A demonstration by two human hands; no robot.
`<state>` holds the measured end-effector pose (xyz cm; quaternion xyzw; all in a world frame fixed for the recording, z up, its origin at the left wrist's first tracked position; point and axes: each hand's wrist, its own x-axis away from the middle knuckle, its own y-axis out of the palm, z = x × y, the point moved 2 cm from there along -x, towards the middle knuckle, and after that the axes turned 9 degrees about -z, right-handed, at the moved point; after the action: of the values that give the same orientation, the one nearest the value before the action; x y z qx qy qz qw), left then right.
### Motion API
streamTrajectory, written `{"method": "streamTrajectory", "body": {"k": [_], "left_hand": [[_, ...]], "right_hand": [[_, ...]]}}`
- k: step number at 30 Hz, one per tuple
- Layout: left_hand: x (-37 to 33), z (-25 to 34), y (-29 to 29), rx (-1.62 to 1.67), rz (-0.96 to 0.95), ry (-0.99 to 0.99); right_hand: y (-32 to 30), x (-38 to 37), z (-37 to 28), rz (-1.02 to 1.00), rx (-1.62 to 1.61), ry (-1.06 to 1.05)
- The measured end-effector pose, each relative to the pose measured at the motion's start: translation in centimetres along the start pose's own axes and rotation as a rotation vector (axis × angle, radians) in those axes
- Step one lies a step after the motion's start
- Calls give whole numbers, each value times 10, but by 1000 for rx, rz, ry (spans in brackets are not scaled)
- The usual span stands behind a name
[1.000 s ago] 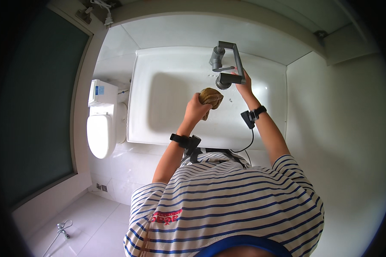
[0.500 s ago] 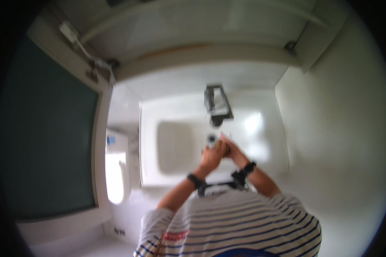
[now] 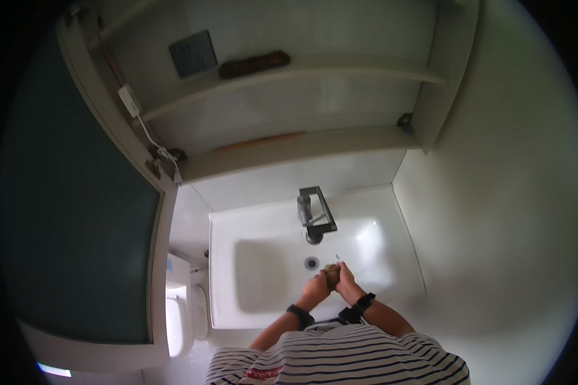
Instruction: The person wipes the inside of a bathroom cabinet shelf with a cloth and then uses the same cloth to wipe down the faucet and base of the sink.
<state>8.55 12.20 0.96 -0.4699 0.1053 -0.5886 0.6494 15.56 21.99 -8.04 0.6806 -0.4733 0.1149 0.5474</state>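
Note:
Over the white sink point(image 3: 221, 292), my left hand point(image 3: 313, 290) and my right hand point(image 3: 347, 283) are closed from both sides around a small lumpy brown thing point(image 3: 331, 277) with a yellowish top. Its exact kind is too small to tell. Both hands sit close together, just in front of the round drain point(image 3: 311, 263). Beyond them stands the grey faucet point(image 3: 316, 221), whose angular frame rises above the basin. Whether water runs from it cannot be made out.
An open mirror cabinet spans the far side, its dark door point(image 3: 83, 212) swung out at left. A fuzzy brown object point(image 3: 255, 65) lies on an upper shelf near a grey socket plate point(image 3: 193, 54). White cable point(image 3: 149, 136) hangs at left; a toilet point(image 3: 178, 324) stands lower left.
My view has tilted up, so the sink and hands sit lower and more of the shelves shows. The brown thing between my hands is now more exposed. Both hands still hold it.

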Motion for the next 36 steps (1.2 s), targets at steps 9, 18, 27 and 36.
{"method": "streamTrajectory", "body": {"k": [9, 18, 27, 36], "left_hand": [[-19, -8, 3, 160, -123, 8], [41, -6, -2, 205, 65, -247], [31, 27, 30, -496, 167, -154], [48, 0, 20, 120, 114, -289]], "right_hand": [[2, -11, -15, -137, 182, 12], [26, 50, -8, 114, 441, 482], [22, 39, 0, -126, 718, 716], [41, 30, 8, -82, 662, 459]]}}
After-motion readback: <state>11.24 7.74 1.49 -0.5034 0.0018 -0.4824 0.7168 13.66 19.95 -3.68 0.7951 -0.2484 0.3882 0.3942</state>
